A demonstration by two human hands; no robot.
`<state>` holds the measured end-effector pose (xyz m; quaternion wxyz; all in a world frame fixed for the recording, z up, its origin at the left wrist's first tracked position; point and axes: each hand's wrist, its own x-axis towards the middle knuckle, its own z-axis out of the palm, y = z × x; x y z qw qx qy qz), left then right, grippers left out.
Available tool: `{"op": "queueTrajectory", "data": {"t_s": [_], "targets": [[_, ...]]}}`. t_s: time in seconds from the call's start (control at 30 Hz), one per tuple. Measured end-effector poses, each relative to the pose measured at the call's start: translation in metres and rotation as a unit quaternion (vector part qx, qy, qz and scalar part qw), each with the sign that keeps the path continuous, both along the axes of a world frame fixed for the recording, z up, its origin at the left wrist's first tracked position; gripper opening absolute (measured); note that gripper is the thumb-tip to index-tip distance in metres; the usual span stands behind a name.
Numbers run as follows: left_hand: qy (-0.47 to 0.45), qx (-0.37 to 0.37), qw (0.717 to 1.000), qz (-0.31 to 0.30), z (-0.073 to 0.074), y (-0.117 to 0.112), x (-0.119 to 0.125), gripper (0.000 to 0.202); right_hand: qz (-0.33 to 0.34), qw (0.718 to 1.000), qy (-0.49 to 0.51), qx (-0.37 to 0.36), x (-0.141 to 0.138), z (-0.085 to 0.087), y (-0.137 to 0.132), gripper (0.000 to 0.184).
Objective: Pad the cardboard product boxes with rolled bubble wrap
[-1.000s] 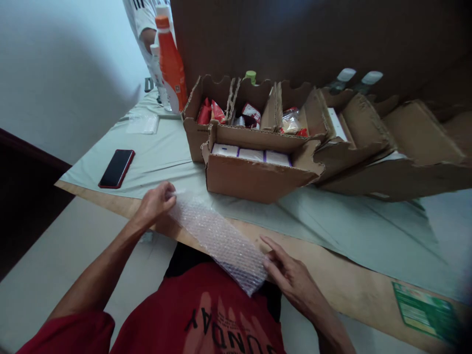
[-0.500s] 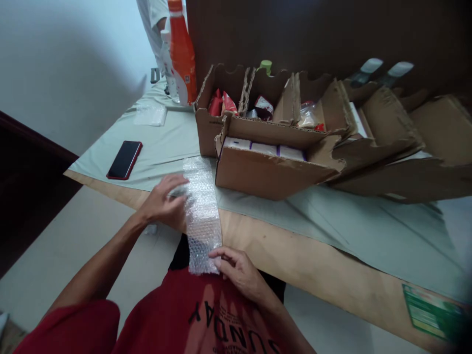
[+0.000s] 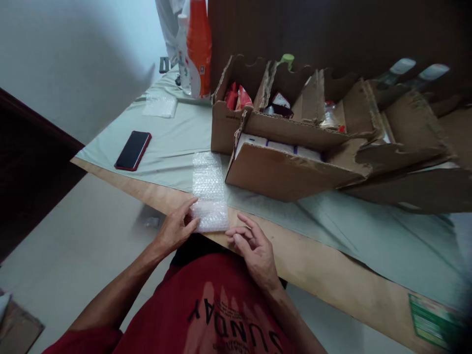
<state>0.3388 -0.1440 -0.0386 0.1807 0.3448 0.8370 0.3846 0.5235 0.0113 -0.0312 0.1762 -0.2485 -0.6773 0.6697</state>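
Observation:
A strip of clear bubble wrap (image 3: pixel 208 179) lies across the table's front edge, its near part looking thicker, as if doubled over. At its left edge is my left hand (image 3: pixel 173 229), thumb and forefinger apart and touching the wrap, the other fingers partly hidden. My right hand (image 3: pixel 256 250) is by the near right corner of the wrap, fingers loosely spread and holding nothing. Whether its fingertips touch the wrap I cannot tell.
Cardboard bins (image 3: pixel 295 172) with small packets stand behind and to the right. Left of the wrap lies a phone (image 3: pixel 133 150); farther back are another bubble wrap piece (image 3: pixel 160 104) and an orange bottle (image 3: pixel 199 49). A green card (image 3: pixel 429 317) lies at the front right.
The wrap's near end has gone from against my shirt to the table edge, folded back. My left hand has come down along its left edge; my right hand has left its near corner.

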Motion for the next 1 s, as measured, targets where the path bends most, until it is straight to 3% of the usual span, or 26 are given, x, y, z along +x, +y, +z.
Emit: {"op": "queueTrajectory", "data": {"t_s": [0.07, 0.13, 0.23, 0.3, 0.37, 0.53, 0.67, 0.77, 0.9, 1.0], "targets": [[0.009, -0.019, 1.0, -0.002, -0.003, 0.004, -0.005, 0.06, 0.017, 0.974, 0.007, 0.227, -0.002, -0.005, 0.004, 0.034], [0.026, -0.034, 0.999, 0.001, -0.007, 0.006, -0.005, 0.064, 0.076, 0.909, 0.008, 0.411, -0.008, -0.011, 0.008, 0.041], [0.072, -0.038, 0.997, 0.005, -0.012, 0.006, -0.004, 0.065, 0.151, 0.828, -0.02, 0.54, -0.022, -0.019, 0.013, 0.045], [0.121, -0.011, 0.993, 0.007, -0.011, 0.003, -0.002, 0.06, 0.162, 0.809, -0.025, 0.565, -0.028, -0.024, 0.015, 0.035], [0.168, 0.034, 0.985, -0.011, -0.005, -0.003, 0.002, 0.055, 0.169, 0.816, -0.009, 0.552, -0.03, -0.025, 0.017, 0.029], [0.172, 0.082, 0.974, -0.12, 0.011, -0.02, 0.011, 0.052, 0.187, 0.884, 0.005, 0.429, -0.036, -0.016, 0.021, 0.025], [0.151, 0.044, 0.986, -0.054, 0.0, -0.014, 0.008, 0.038, 0.126, 0.913, -0.032, 0.387, -0.045, -0.01, 0.023, 0.026], [0.173, 0.018, 0.985, -0.014, -0.013, -0.005, 0.001, 0.038, 0.067, 0.886, -0.03, 0.457, -0.043, -0.01, 0.023, 0.029], [0.217, -0.005, 0.976, -0.012, -0.02, 0.001, -0.005, 0.034, 0.153, 0.83, -0.014, 0.536, -0.038, -0.014, 0.023, 0.035], [0.235, 0.009, 0.972, -0.014, -0.012, -0.004, -0.002, 0.034, 0.182, 0.821, -0.003, 0.541, -0.042, -0.018, 0.024, 0.031]]}}
